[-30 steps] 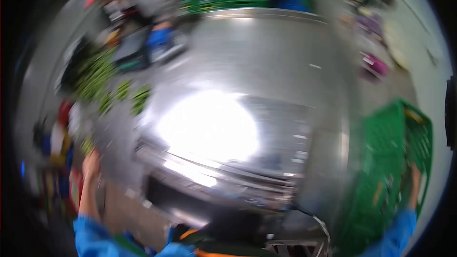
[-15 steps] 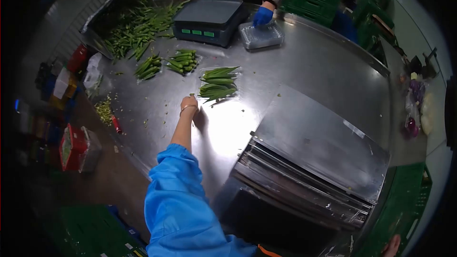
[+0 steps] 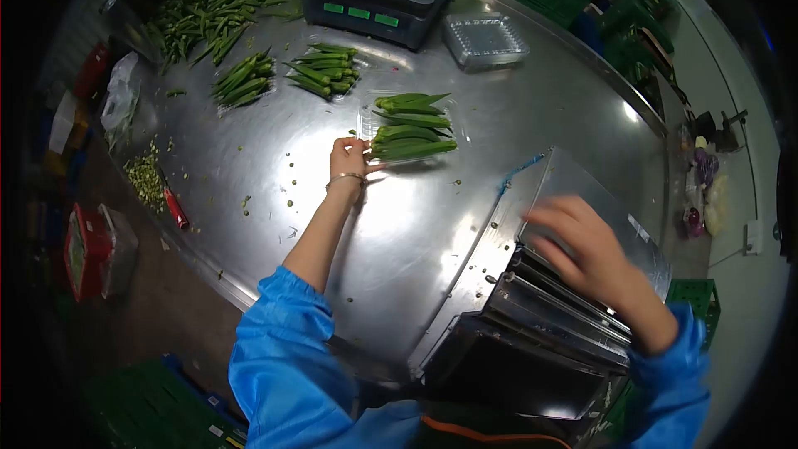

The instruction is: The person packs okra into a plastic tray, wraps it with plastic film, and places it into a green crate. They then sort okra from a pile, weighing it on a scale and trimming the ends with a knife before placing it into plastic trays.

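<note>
My left hand (image 3: 347,158) is closed at the near left corner of a clear plastic tray (image 3: 368,105), its fingers bent against the rim and seeming to pinch it. Several green okra pods (image 3: 413,126) lie side by side in that tray. My right hand (image 3: 578,245), blurred by motion, hovers above the metal wrapping machine (image 3: 519,237) at the right, fingers apart and nothing visible in them. Two more bunches of okra, the left bunch (image 3: 243,81) and the middle bunch (image 3: 324,71), lie farther back on the steel table (image 3: 291,262).
Behind the bunches stands a dark scale (image 3: 366,0), beside a stack of clear trays (image 3: 485,40). A heap of loose okra (image 3: 224,0) is at the back left. Cut stem ends (image 3: 147,179) and a red-handled knife (image 3: 175,209) lie near the left edge.
My right hand has risen from the lower right corner to above the machine. The view has shifted, and the co-worker's gloved hand at the clear trays is out of sight.
</note>
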### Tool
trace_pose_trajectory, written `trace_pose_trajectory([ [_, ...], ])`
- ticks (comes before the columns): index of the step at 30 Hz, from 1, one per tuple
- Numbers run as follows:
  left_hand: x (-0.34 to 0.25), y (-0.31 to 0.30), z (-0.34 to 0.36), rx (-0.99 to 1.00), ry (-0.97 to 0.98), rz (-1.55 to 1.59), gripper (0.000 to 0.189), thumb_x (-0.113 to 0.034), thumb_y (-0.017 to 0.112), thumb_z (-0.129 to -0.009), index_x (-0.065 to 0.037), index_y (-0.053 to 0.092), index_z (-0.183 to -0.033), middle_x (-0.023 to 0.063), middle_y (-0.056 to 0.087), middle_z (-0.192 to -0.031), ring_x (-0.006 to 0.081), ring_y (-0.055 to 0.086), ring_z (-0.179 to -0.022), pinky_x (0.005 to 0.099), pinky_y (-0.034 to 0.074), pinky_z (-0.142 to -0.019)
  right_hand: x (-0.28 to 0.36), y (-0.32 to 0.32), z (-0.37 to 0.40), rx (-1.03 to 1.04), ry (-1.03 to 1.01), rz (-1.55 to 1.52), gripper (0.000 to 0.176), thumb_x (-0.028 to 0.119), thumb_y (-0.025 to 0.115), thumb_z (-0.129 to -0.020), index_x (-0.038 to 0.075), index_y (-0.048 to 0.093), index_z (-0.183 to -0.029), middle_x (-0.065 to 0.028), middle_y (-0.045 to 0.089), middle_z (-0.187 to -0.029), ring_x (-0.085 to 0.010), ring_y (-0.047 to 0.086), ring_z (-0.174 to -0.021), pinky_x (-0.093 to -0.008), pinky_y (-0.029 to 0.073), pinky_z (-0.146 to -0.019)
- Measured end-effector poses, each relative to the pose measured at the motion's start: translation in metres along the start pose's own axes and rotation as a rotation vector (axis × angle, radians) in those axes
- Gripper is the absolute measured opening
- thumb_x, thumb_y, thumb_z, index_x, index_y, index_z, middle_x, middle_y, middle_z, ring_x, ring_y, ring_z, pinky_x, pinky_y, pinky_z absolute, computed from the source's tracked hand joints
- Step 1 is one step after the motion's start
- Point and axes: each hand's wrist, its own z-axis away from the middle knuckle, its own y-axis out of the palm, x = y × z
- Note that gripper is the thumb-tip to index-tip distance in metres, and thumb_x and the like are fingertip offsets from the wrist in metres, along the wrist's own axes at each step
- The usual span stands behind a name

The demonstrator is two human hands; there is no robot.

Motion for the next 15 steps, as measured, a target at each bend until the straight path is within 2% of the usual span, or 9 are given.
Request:
trace_pose_trajectory([
  [1,-0.010,-0.001,0.012,0.009,0.013,0.025,0.014,-0.009,0.044,-0.088,0.001,0.037,-0.096,0.0175,0.055,-0.096,0.0244,0.059,-0.082,0.0376,0.060,-0.058,-0.010,0.022,-0.031,-0.026,-0.076,0.028,0.030,0.010,0.060,-0.077,0.008,0.054,-0.107,-0.0118,0.053,-0.103,-0.0284,0.050,-0.092,-0.0382,0.040,-0.081],
  [3,-0.040,0.004,0.039,-0.002,0.005,0.039,0.015,-0.010,0.045,-0.088,0.001,0.038,-0.096,0.0171,0.055,-0.095,0.0241,0.059,-0.083,0.0369,0.060,-0.059,-0.021,0.052,-0.077,-0.073,-0.126,0.100,0.031,0.012,0.061,-0.076,0.009,0.054,-0.106,-0.0099,0.053,-0.103,-0.0274,0.049,-0.090,-0.0373,0.039,-0.080],
  [6,-0.078,0.007,0.071,0.026,0.021,0.060,0.016,-0.010,0.046,-0.088,0.001,0.038,-0.097,0.0180,0.054,-0.098,0.0256,0.059,-0.086,0.0361,0.060,-0.061,-0.012,0.057,-0.097,-0.144,-0.194,0.212,0.031,0.013,0.063,-0.075,0.010,0.055,-0.105,-0.0078,0.053,-0.101,-0.0262,0.049,-0.088,-0.0370,0.038,-0.077],
  [11,-0.127,0.046,0.135,0.249,0.059,0.043,0.016,-0.013,0.046,-0.090,0.000,0.039,-0.097,0.0208,0.054,-0.105,0.0275,0.059,-0.091,0.0374,0.059,-0.066,-0.007,0.019,-0.050,-0.291,-0.109,0.277,0.026,0.015,0.064,-0.075,0.011,0.058,-0.100,-0.0059,0.052,-0.095,-0.0239,0.049,-0.084,-0.0349,0.036,-0.074],
  [15,-0.120,0.107,0.182,0.473,-0.015,0.017,0.014,-0.013,0.045,-0.091,-0.001,0.040,-0.095,0.0199,0.054,-0.107,0.0269,0.058,-0.095,0.0374,0.059,-0.066,-0.017,-0.009,0.035,-0.408,0.053,0.284,0.019,0.015,0.065,-0.074,0.010,0.061,-0.093,-0.0046,0.053,-0.088,-0.0221,0.048,-0.079,-0.0331,0.034,-0.072],
])
